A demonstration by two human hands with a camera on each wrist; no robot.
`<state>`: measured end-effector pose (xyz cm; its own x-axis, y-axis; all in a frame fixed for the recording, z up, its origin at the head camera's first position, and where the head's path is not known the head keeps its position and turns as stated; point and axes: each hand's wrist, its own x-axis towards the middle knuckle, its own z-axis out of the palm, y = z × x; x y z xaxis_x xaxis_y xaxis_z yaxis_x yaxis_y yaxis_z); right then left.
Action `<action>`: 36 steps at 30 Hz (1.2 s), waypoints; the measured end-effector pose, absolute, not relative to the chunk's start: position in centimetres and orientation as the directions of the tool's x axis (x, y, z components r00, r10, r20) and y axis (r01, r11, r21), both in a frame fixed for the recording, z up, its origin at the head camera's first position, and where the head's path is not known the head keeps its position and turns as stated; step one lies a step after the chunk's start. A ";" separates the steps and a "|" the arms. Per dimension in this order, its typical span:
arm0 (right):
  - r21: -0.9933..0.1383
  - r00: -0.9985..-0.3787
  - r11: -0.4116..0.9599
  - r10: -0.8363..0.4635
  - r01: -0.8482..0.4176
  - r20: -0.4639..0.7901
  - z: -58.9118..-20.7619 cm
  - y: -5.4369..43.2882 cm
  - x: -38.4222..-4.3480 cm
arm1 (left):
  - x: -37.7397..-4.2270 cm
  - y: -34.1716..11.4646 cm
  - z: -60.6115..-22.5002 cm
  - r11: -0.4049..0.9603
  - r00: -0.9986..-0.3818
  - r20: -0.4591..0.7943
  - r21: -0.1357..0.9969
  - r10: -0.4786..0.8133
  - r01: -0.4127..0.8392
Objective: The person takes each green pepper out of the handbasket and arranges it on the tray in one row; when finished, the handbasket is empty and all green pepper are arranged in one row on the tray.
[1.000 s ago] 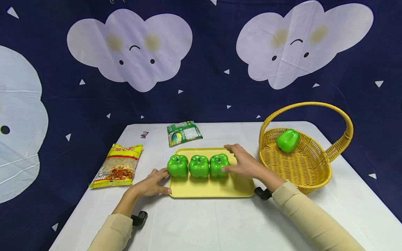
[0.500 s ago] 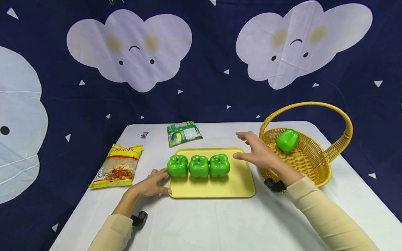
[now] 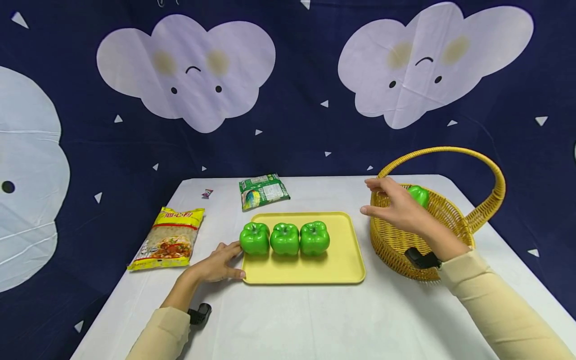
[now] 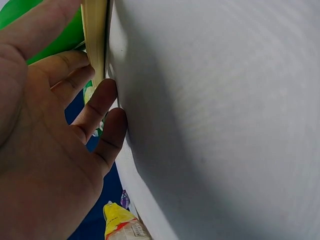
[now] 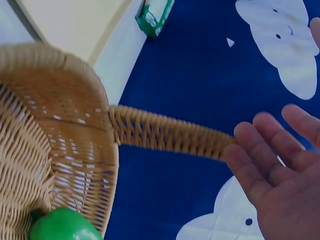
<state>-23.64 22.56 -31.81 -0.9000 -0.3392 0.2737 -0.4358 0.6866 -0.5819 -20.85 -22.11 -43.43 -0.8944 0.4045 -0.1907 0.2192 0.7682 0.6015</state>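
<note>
Three green bell peppers stand in a row on a yellow tray (image 3: 342, 260): a left one (image 3: 254, 238), a middle one (image 3: 285, 239) and a right one (image 3: 314, 238). My left hand (image 3: 218, 263) rests at the tray's left end, fingers spread along its edge; the left wrist view shows fingertips against the tray side (image 4: 95, 40). Over the left part of a wicker basket (image 3: 393, 257) hovers my right hand (image 3: 398, 205), holding nothing, thumb and fingers apart. Another green bell pepper (image 3: 419, 195) lies inside the basket, partly covered by that hand; it also shows in the right wrist view (image 5: 64, 225).
A yellow bag of noodles (image 3: 168, 237) lies at the left of the white table (image 3: 279, 320). Behind the tray is a green packet (image 3: 264, 191), with a small wrapped candy (image 3: 207, 193) to its left. The basket's tall handle (image 3: 443, 149) arches up. A dark cloud-print curtain (image 3: 297, 145) hangs behind.
My right hand has moved right, from beside the right pepper on the tray to over the basket. The left hand, the tray and the peppers have stayed where they were.
</note>
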 end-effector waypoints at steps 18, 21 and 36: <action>-0.544 -0.910 0.731 -0.293 -0.411 0.295 -31.7 26.7 -23.6 | -20.8 -22.1 -43.3 0.776 -0.895 -0.193 0.591 0.403 0.222; -0.535 -0.908 0.737 -0.288 -0.413 0.305 -32.0 27.3 -24.0 | -20.8 -22.1 -43.4 0.776 -0.895 -0.197 0.592 0.400 0.216; -0.519 -0.955 0.809 -0.170 -0.275 0.242 -33.3 29.6 -26.5 | -20.8 -22.2 -43.5 0.771 -0.897 -0.201 0.603 0.394 0.203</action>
<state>-26.52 29.55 -33.30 -0.9552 -0.1696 0.2424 -0.2753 0.8093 -0.5189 -20.82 -22.16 -43.49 -0.8969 0.3937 -0.2014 0.2031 0.7713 0.6032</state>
